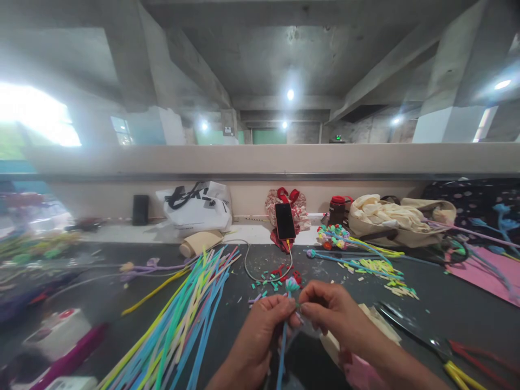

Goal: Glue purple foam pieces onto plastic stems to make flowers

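Observation:
My left hand (268,325) is closed on a blue stem (283,346) that hangs down between my hands. At the top of the stem sits a small teal and pink flower head (291,285), just above my left fingertips. Close beside it, my right hand (331,310) is pinched, thumb against forefinger, near the stem below the flower head; what lies between those fingertips is too small to make out. A bundle of coloured fuzzy stems (182,319) spreads over the dark table to the left of my hands.
Small cut pieces (276,276) lie beyond my hands, yellow ones (379,266) to the right. A phone (284,221) on a cable leans at the back. Scissors-like tools with red and yellow handles (459,368) lie right. White bag (197,208) and bottle (337,210) stand behind.

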A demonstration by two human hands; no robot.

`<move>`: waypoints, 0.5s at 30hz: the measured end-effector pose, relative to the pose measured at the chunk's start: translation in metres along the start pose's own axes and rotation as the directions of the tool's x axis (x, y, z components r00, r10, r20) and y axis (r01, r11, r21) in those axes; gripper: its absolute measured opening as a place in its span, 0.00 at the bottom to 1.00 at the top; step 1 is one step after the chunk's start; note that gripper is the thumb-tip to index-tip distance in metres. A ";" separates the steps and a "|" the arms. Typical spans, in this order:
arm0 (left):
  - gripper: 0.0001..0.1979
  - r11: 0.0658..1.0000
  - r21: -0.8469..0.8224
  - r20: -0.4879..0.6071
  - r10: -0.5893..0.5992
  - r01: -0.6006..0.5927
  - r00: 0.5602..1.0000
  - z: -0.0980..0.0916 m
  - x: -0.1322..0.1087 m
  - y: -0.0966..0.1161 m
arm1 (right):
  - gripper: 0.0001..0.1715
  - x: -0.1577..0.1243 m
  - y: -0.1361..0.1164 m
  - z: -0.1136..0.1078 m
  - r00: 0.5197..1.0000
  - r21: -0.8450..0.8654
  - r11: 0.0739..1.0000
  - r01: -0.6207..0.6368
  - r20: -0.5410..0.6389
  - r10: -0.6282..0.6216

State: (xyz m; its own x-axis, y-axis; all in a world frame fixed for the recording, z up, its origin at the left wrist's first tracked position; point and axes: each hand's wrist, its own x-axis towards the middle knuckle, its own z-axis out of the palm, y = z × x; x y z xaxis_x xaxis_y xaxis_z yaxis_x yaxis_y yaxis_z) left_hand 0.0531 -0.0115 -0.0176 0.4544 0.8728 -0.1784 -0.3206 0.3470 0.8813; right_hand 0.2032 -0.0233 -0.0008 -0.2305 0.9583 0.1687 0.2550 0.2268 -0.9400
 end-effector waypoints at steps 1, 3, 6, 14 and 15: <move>0.16 1.000 -0.010 0.011 -0.017 0.017 1.000 0.000 -0.001 0.000 | 0.04 0.000 0.000 -0.001 0.999 0.040 0.999 0.012 0.030 -0.013; 0.16 0.999 -0.028 0.026 -0.045 0.045 0.999 -0.001 -0.001 -0.001 | 0.04 0.000 -0.001 -0.003 0.996 0.078 0.996 0.038 0.073 -0.044; 0.15 0.997 -0.053 0.036 -0.052 0.054 0.998 -0.002 -0.001 -0.003 | 0.06 -0.001 0.001 -0.006 0.989 0.143 0.989 0.048 0.130 -0.067; 0.17 0.999 -0.054 -0.031 -0.012 0.010 0.999 0.001 0.000 -0.003 | 0.07 0.001 0.005 0.002 0.999 0.119 0.992 0.044 -0.019 -0.042; 0.17 0.999 -0.033 -0.066 0.022 -0.024 0.998 0.001 0.001 -0.004 | 0.07 0.001 0.005 0.004 0.996 0.086 0.995 0.057 -0.067 -0.051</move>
State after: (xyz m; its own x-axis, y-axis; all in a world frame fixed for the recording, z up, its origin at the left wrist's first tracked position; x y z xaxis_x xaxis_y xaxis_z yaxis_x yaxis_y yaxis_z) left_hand 0.0555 -0.0118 -0.0209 0.3917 0.9008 -0.1872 -0.3584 0.3368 0.8707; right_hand 0.2005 -0.0218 -0.0065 -0.1799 0.9549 0.2362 0.1597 0.2653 -0.9509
